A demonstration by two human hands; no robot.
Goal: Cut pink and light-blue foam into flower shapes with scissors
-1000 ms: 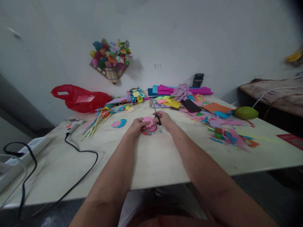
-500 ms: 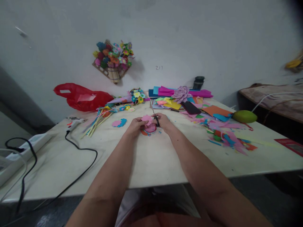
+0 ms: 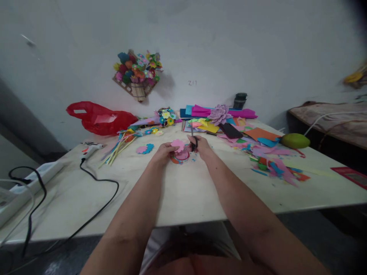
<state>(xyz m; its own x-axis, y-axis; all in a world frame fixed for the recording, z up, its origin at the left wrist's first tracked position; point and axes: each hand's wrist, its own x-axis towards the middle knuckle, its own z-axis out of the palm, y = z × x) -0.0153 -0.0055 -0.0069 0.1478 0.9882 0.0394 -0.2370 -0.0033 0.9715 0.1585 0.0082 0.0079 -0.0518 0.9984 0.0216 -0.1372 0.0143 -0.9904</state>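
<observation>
A pink scalloped flower cutout [image 3: 177,144] is pinched in my left hand [image 3: 163,153], above the middle of the table. My right hand [image 3: 201,146] grips black-handled scissors [image 3: 194,143], blades pointing up and away from me. The scissors stand apart from the cutout, to its right. Beneath the cutout lies a round red-rimmed piece [image 3: 182,157], partly hidden, with small coloured scraps around it. Left of my left hand, overlapping pink and blue scalloped cutouts [image 3: 145,148] rest on the table.
A glue gun [image 3: 93,150] with a black cord lies left, near a white power strip [image 3: 34,181]. Behind are a red plastic bag [image 3: 107,120] and foam flowers [image 3: 166,115]. On the right are a phone [image 3: 231,130], coloured sheets [image 3: 260,134], scraps [image 3: 276,166] and a green mango-like object [image 3: 295,140].
My right hand has drawn slightly right, away from the pink cutout, and the scissors have turned more upright. My left hand keeps the cutout in nearly the same place.
</observation>
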